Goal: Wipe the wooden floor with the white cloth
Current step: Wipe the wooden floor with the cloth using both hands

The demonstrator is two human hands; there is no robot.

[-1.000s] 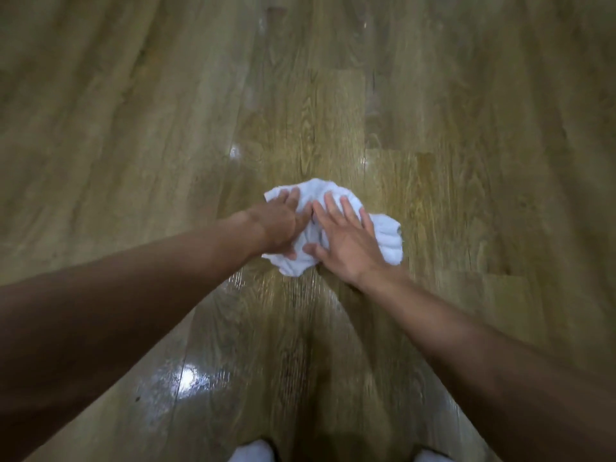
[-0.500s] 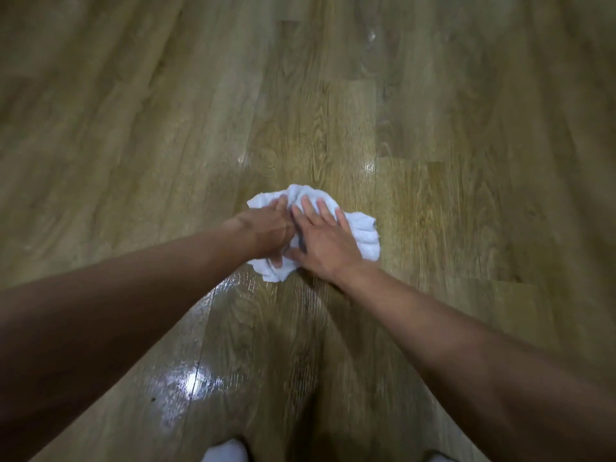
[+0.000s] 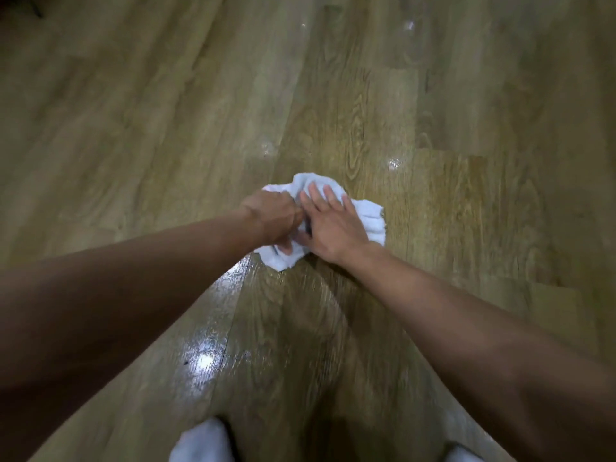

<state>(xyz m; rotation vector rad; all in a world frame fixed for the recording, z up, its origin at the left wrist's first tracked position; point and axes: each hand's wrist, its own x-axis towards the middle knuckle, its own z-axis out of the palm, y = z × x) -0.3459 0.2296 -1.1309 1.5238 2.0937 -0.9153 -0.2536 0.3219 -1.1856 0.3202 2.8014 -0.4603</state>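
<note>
Hands touch atop white cloth (image 3: pixel 370 215) on wooden floor (image 3: pixel 333 111), left hand (image 3: pixel 271 217) gripping it, right hand (image 3: pixel 333 226) pressing flat.

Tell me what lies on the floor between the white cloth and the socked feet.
Head view: nothing but wooden floor between the white cloth and the socked feet, glossy, with a glare patch and a tiny dark speck.

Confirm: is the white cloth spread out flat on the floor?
No: the white cloth lies bunched on the wooden floor, with the left hand gripping it and the right hand pressing flat on it.
</note>
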